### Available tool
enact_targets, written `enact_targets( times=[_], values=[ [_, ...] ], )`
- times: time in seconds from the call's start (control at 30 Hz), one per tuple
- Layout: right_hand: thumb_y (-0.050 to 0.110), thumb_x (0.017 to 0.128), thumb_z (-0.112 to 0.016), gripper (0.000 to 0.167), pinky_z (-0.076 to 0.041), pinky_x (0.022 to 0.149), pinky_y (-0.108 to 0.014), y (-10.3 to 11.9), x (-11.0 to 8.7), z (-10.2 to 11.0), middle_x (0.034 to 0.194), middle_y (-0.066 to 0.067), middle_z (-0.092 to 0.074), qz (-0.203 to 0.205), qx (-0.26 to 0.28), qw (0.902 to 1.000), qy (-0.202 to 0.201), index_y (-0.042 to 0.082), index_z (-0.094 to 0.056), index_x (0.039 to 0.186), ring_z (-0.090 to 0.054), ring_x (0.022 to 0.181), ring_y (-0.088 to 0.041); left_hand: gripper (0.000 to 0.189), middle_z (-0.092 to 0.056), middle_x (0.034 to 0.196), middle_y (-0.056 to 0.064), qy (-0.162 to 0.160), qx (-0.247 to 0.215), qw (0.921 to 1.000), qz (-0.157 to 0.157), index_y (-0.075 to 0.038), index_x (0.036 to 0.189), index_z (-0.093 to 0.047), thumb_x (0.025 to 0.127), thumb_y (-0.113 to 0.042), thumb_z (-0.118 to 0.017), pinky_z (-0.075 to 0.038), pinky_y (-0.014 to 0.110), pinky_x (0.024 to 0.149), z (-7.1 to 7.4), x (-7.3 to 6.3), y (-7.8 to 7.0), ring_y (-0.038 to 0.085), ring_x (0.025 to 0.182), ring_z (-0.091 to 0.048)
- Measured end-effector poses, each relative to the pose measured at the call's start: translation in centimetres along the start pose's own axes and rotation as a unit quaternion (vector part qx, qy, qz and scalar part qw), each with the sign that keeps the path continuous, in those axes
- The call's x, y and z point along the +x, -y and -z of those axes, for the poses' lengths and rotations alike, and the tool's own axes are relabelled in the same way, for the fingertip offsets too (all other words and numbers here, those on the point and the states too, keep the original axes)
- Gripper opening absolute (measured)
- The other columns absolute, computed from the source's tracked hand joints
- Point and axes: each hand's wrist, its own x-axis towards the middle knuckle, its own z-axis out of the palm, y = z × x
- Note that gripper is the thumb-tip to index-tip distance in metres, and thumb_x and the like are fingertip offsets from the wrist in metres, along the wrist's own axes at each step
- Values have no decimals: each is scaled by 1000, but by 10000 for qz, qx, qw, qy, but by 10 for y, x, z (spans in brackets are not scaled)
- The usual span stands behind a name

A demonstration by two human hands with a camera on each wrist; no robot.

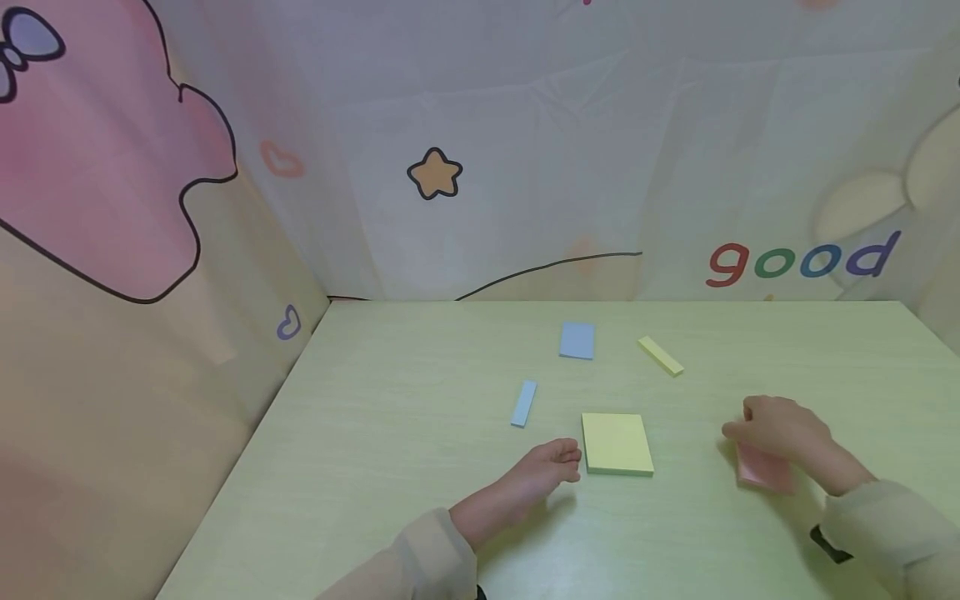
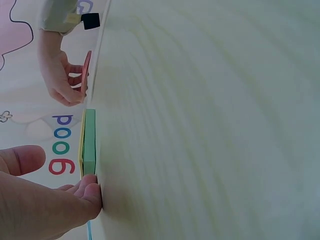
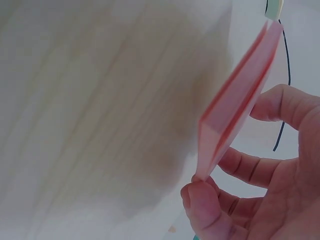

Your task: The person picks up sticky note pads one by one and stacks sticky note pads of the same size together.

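My right hand (image 1: 783,429) grips a pink sticky note pad (image 1: 765,472) over the right part of the table. In the right wrist view the pink pad (image 3: 232,107) is tilted, its layers parted at one edge, with fingertips and thumb pinching it. A square yellow sticky note pad (image 1: 617,444) with a green side lies flat near the middle. Beside its left edge is my left hand (image 1: 536,479), fingers loosely bent and thumb apart, holding nothing. The left wrist view has those fingertips at the end of the pad (image 2: 90,140); whether they touch it I cannot tell.
Behind the yellow pad lie a blue sticky note pad (image 1: 577,341), a narrow light blue strip (image 1: 523,404) and a narrow yellow strip (image 1: 661,357). All rest on a pale wooden table (image 1: 375,500). A printed curtain (image 1: 525,192) hangs along the table's back and left edges.
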Motion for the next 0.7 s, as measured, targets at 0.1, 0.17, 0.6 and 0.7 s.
enact_targets(
  times=[0.1, 0.17, 0.6, 0.7],
  values=[
    [38, 78, -54, 35, -31, 48, -27, 4, 2, -1, 67, -5, -47, 24, -5, 10000, 12, 3, -51, 79, -43, 59, -16, 49, -43, 132, 16, -7, 18, 10000, 12, 3, 132, -34, 86, -7, -48, -28, 47, 103, 0, -1, 0, 31, 123, -40],
    [38, 78, -55, 35, -31, 48, -27, 6, 3, -1, 67, -5, -47, 24, 17, 10000, 43, 3, -51, 80, -43, 59, -16, 49, -43, 132, 16, -10, 16, 10000, 15, 4, 132, -34, 86, -7, -48, -28, 47, 103, 0, -1, -1, 31, 123, -40],
    [32, 77, -53, 27, -31, 48, -26, 25, 5, -6, 66, -5, -47, 170, -22, 9998, -126, 5, -50, 75, -42, 59, -16, 50, -43, 133, 16, -1, 22, 10000, 24, 3, 133, -33, 87, -7, -48, -28, 47, 103, 0, 0, 0, 31, 123, -39],
    [31, 76, -53, 26, -31, 47, -27, 29, 6, -8, 66, -5, -46, 200, -36, 9997, -134, 5, -50, 75, -42, 59, -16, 50, -42, 133, 17, 21, -12, 10000, 30, 4, 133, -33, 87, -7, -47, -27, 47, 103, 0, 0, -1, 31, 124, -38]
  ],
)
